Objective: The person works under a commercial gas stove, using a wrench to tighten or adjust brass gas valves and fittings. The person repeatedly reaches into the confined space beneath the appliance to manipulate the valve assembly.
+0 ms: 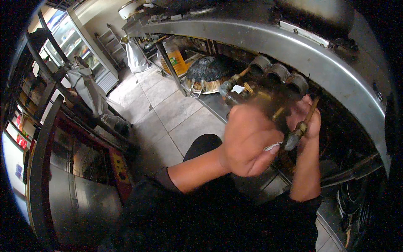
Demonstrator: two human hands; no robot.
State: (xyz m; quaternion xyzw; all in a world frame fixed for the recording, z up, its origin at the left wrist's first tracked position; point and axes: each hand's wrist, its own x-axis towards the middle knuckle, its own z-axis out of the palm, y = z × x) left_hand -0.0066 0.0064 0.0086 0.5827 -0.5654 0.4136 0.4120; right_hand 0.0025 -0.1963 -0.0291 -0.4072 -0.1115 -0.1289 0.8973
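My left hand (252,140) is curled closed in front of a cluster of brass gas fittings (265,97) under the steel stove. A small white scrap (273,146) shows at its thumb; what its fingers grip is hidden. Palm up, my right hand (311,122) curls around a valve (296,136) with a grey-wrapped end and a thin rod. Both hands are slightly blurred. Behind them sit several round, sooty metal burner tubes (278,73). Left of the cluster is a dark, wrapped pipe joint (228,89).
The stove's bent steel edge (252,35) runs above my hands. A blackened wok (210,73) lies upside down on the low shelf, beside a jug of yellow oil (174,61). At left stand a steel oven (79,180) and a glass-door fridge (79,46). Tiled floor (159,113) lies between.
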